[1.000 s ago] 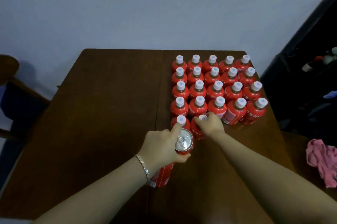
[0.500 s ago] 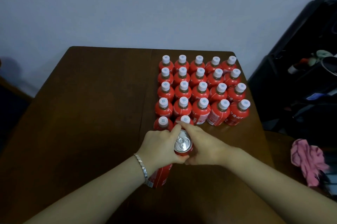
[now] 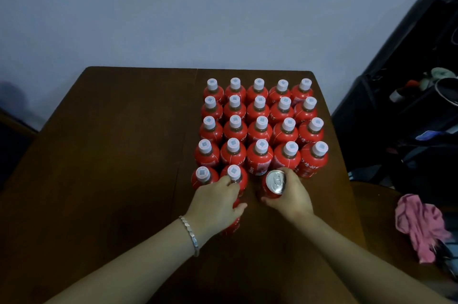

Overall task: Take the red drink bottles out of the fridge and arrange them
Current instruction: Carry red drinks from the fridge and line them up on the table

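1. A dark wooden table stands against a pale wall, seen from above by the person working at it.
2. On its right half, red bottles with white caps stand upright in four full rows of five, packed close, likely so the block stays tidy and easy to count.
3. A fifth, nearest row is begun: two bottles stand at its left end, the first free, the second under the left hand.
4. The left hand, a bracelet on its wrist, is curled around a red container below it, fingertips touching the second bottle's neck. Whether it grips that bottle or another item under the palm cannot be told.
5. The right hand is wrapped around a red can with a silver pull-tab top, holding it upright in the third place of the front row, just before the fourth row, seemingly to extend the line.
6. Two places to the right look unfilled, so the arranging seems nearly done.
7. A pink cloth lies off the table at right; no fridge can be made out.
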A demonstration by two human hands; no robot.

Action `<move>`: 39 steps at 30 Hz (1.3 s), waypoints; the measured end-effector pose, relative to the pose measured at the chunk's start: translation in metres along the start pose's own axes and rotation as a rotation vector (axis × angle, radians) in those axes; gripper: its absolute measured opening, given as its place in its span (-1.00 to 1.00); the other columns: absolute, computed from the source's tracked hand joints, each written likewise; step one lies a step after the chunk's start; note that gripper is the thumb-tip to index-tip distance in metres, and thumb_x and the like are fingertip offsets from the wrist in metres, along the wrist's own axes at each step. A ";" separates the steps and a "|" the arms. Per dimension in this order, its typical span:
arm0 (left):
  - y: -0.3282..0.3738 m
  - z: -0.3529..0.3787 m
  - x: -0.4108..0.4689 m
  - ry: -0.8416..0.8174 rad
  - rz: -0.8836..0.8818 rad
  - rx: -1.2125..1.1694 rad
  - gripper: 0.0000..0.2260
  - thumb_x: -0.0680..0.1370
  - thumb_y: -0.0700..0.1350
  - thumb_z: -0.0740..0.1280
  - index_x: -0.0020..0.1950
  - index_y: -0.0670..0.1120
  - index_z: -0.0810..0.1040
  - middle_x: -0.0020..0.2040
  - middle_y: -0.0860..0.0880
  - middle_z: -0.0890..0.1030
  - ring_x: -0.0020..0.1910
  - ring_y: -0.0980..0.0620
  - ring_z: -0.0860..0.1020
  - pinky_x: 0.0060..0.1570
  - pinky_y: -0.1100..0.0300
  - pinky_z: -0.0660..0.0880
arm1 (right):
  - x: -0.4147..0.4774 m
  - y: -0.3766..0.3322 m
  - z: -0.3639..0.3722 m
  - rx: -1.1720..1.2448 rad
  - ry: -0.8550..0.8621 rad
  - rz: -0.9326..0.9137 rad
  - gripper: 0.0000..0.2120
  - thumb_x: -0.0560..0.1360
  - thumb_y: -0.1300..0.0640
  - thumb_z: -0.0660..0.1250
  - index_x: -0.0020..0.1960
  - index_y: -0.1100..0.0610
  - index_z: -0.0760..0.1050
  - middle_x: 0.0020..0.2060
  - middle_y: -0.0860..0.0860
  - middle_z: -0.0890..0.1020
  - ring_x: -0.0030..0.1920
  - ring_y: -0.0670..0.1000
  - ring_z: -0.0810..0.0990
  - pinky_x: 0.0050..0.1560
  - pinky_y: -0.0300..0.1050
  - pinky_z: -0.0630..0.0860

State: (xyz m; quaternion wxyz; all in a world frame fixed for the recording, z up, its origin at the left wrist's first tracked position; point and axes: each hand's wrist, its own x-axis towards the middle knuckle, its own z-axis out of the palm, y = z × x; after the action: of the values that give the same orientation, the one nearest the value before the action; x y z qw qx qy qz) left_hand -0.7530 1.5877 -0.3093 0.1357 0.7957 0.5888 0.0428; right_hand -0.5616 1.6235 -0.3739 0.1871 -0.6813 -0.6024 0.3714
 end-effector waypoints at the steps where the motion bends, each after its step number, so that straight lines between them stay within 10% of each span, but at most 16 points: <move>1: 0.000 0.001 0.000 -0.015 -0.012 -0.020 -0.76 0.50 0.15 0.25 -0.07 -0.01 0.45 -0.07 0.08 0.41 -0.20 0.15 0.35 -0.26 0.31 0.27 | 0.006 -0.003 0.006 0.037 -0.007 0.008 -0.25 0.17 0.13 0.61 0.26 0.01 0.32 0.18 -0.06 0.50 0.18 -0.01 0.51 0.14 -0.10 0.49; 9: -0.005 0.004 -0.002 -0.133 -0.062 -0.098 -0.73 0.46 0.17 0.30 -0.20 0.08 0.25 -0.15 0.13 0.27 -0.24 0.17 0.31 -0.32 0.34 0.17 | 0.017 -0.022 0.031 0.097 -0.084 0.068 0.07 0.26 0.23 0.57 0.52 0.06 -0.07 0.47 0.09 0.16 0.48 0.11 0.16 0.42 0.04 0.22; 12: 0.001 0.004 0.004 -0.126 -0.086 -0.186 -0.76 0.46 0.13 0.32 -0.19 0.07 0.29 -0.14 0.13 0.29 -0.23 0.16 0.33 -0.35 0.40 0.14 | 0.010 -0.029 0.014 -0.266 -0.212 -0.004 0.18 0.27 0.08 0.56 0.52 0.00 -0.28 0.50 0.06 -0.10 0.50 0.20 -0.07 0.45 0.13 0.06; 17: 0.027 -0.004 0.024 -0.052 -0.108 -0.348 -0.87 0.47 0.00 0.33 -0.11 -0.04 0.46 -0.09 0.06 0.38 -0.12 0.02 0.50 -0.24 0.26 0.31 | -0.014 -0.039 -0.013 -0.360 -0.516 -0.373 0.05 0.15 -0.05 0.59 0.47 -0.03 0.06 0.38 -0.10 0.19 0.39 -0.01 0.11 0.40 -0.08 0.17; 21: 0.051 -0.006 0.027 -0.026 -0.030 -0.481 -0.79 0.44 -0.01 0.35 -0.01 -0.02 0.41 -0.09 0.09 0.38 -0.11 0.07 0.46 -0.22 0.28 0.35 | -0.030 -0.022 -0.026 -0.168 -0.308 -0.336 -0.22 0.14 -0.12 0.52 0.29 -0.13 0.30 0.10 -0.29 0.41 0.14 -0.15 0.46 -0.01 -0.35 0.41; 25: 0.046 -0.006 0.023 0.110 0.002 -0.452 -0.62 0.46 0.09 0.32 0.23 0.04 0.37 0.16 0.09 0.44 0.09 0.13 0.41 0.07 0.22 0.44 | -0.035 0.017 -0.037 -0.149 -0.207 -0.139 -0.21 0.14 -0.14 0.54 0.29 -0.12 0.29 0.15 -0.20 0.47 0.14 -0.14 0.48 0.10 -0.28 0.46; 30: 0.001 0.007 0.019 0.023 -0.488 -0.106 -0.13 0.40 0.16 0.38 0.50 0.02 -0.11 0.49 -0.10 -0.15 0.48 -0.21 -0.09 0.41 -0.13 0.08 | -0.022 0.039 -0.034 -0.013 0.084 0.111 -0.25 0.20 -0.01 0.59 0.29 0.01 0.33 0.21 -0.03 0.52 0.20 0.02 0.51 0.12 -0.10 0.50; 39: -0.025 0.024 0.011 0.003 -0.763 -0.725 -0.28 0.43 -0.16 0.43 0.43 0.00 0.05 0.37 -0.20 0.25 0.23 -0.15 0.41 0.14 0.06 0.40 | 0.009 0.018 -0.006 0.175 0.097 0.149 -0.18 0.23 0.20 0.59 0.39 0.14 0.28 0.33 0.12 0.38 0.31 0.13 0.40 0.30 0.01 0.37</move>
State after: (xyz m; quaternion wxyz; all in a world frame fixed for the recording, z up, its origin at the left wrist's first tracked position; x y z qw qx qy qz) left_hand -0.7672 1.6007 -0.3403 0.4073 0.4267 0.7843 0.1922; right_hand -0.5451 1.6302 -0.3851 0.2466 -0.7226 -0.5056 0.4019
